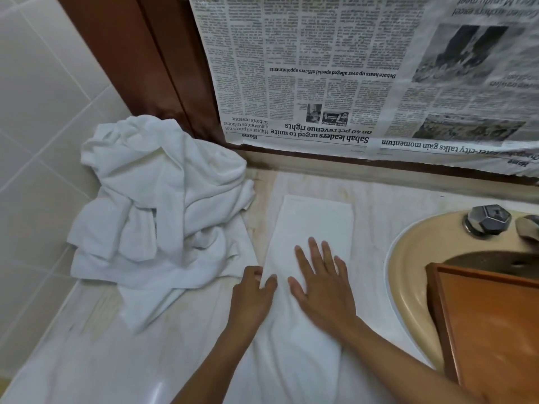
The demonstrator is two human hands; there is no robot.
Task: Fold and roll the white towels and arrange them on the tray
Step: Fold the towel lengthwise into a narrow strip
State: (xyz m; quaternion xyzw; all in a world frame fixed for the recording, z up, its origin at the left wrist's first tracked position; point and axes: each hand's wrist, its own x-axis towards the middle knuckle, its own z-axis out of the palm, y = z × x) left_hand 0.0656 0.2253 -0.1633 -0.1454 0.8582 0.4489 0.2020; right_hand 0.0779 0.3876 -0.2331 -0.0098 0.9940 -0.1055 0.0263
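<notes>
Tiled washroom, pale glossy counter (87, 360). With the right hand (323, 290) laid flat, fingers spread, on the long folded towel (315, 220), and the left hand (252, 290) pinching its left edge, smooth outward, square the edges, then roll tightly from the near end. Soft matte terry, narrow rectangular strip. Just beside it on the left, a crumpled pile of towels (157, 205). To the right, over the beige sink (408, 252), a rigid wooden tray (495, 330), no rolls visible in it.
</notes>
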